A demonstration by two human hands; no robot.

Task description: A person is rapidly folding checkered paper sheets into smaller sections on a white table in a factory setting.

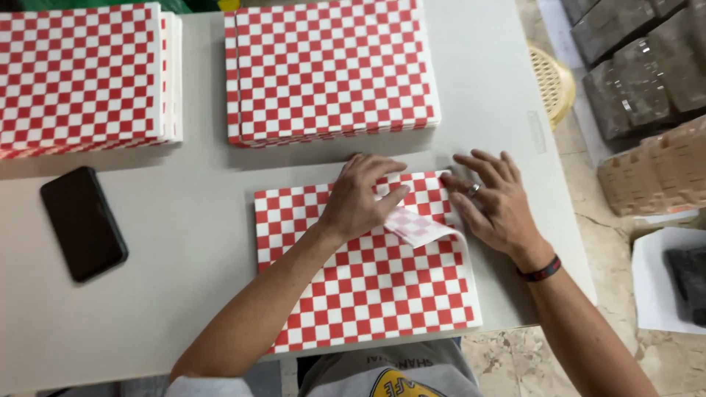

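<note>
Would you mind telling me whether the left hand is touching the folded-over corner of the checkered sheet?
Touching. The head view shows the left hand lying on the checkered sheet, its fingers pressing the folded-over corner with no gap.

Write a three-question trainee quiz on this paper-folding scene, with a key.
1. True or false: the left hand presses on the checkered sheet.
2. Which hand wears a ring? A left, B right.
3. What dark item lies left on the table?

Key: 1 true. 2 B, the right hand. 3 The black phone.
</note>
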